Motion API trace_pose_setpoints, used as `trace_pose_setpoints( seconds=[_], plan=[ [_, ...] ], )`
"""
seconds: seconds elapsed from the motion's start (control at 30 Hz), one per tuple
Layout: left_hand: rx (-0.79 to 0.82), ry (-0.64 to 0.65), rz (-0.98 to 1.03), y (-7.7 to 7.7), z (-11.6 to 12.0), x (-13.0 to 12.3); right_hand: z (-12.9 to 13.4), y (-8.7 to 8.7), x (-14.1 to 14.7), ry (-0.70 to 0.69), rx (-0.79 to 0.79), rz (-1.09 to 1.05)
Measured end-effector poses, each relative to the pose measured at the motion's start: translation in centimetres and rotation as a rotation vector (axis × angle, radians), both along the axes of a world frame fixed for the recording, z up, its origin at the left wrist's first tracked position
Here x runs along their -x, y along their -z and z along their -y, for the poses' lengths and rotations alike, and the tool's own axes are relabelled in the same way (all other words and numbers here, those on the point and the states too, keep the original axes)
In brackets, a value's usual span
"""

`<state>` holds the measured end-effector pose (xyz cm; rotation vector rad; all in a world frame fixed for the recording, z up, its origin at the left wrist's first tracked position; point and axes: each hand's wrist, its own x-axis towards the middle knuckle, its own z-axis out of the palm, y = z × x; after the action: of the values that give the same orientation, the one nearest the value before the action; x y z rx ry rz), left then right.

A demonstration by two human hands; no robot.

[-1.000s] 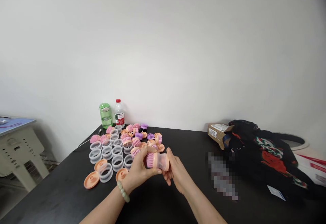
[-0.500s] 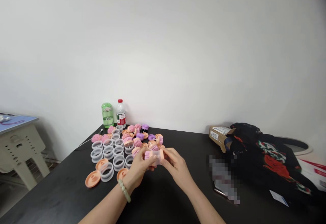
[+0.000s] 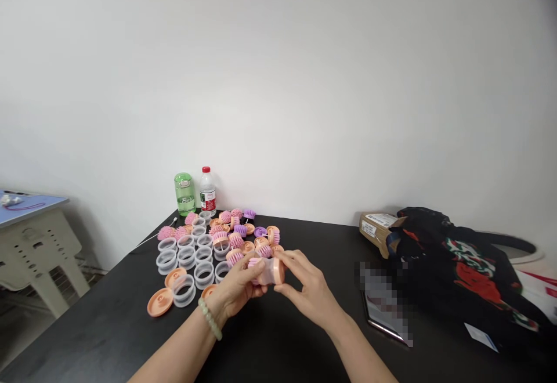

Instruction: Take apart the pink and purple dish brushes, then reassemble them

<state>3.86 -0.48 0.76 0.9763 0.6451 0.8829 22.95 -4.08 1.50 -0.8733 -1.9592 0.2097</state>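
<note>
Above the black table (image 3: 87,336), near centre, a pink-and-clear bristled brush (image 3: 270,271) is gripped between the left hand (image 3: 237,293), fingers curled round it, and the right hand (image 3: 311,296), pinching its peach end. A beaded bracelet (image 3: 210,319) is worn on the left wrist. Clear rings (image 3: 204,275) lie just left; the cardboard parcel (image 3: 376,226) label is unreadable.

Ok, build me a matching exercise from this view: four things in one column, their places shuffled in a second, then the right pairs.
Things:
1. pink-bristled brush
2. pale green bead bracelet
3. cardboard parcel
4. peach round lid

Places:
A. against the black printed cloth
B. around the left wrist
C. between the left hand and right hand
D. flat on the black table, beside clear plastic rings

Pairs: 1-C, 2-B, 3-A, 4-D
</note>
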Motion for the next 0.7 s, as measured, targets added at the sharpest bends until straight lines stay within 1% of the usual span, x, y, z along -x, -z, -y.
trace_pose_setpoints(
  seconds=[0.07,0.1,0.2,0.23,0.3,0.33,0.37,0.4,0.47,0.53,0.6,0.67,0.7],
  plan=[
    [-0.151,-0.047,-0.002,-0.2,0.2,0.1,-0.1,0.4,0.4,0.074,0.092,-0.078],
    [-0.263,-0.084,-0.023,-0.3,0.2,0.1,-0.3,0.6,0.7,0.099,0.182,-0.131],
    [-0.684,-0.229,-0.177,-0.2,0.1,0.0,-0.7,1.4,1.6,0.112,0.512,-0.299],
    [-0.819,-0.260,-0.238,-0.1,0.1,0.0,-0.9,1.6,1.8,0.101,0.593,-0.339],
    [-1.029,-0.275,-0.318,0.1,0.1,-0.1,-1.1,2.1,2.2,0.075,0.674,-0.371],
    [-1.090,-0.268,-0.331,0.2,0.1,-0.1,-1.1,2.2,2.3,0.063,0.684,-0.378],
    [-1.118,-0.266,-0.329,0.2,0.2,-0.1,-1.1,2.3,2.4,0.056,0.688,-0.391],
    [-1.116,-0.273,-0.323,0.2,0.4,-0.1,-1.0,2.2,2.4,0.056,0.678,-0.402],
    [-1.041,-0.288,-0.312,-0.1,0.7,-0.2,-0.7,1.9,2.4,0.085,0.619,-0.410],
    [-0.897,-0.290,-0.266,-0.4,1.0,-0.4,-0.3,1.5,2.4,0.127,0.521,-0.406],
    [-0.716,-0.257,-0.176,-0.6,1.1,-0.5,-0.1,1.1,2.3,0.139,0.420,-0.408],
    [-0.568,-0.192,-0.102,-0.7,1.2,-0.6,-0.2,1.0,2.1,0.113,0.332,-0.418],
    [-0.525,-0.165,-0.080,-0.8,1.1,-0.7,-0.3,1.0,2.0,0.091,0.302,-0.417]
  ],
)
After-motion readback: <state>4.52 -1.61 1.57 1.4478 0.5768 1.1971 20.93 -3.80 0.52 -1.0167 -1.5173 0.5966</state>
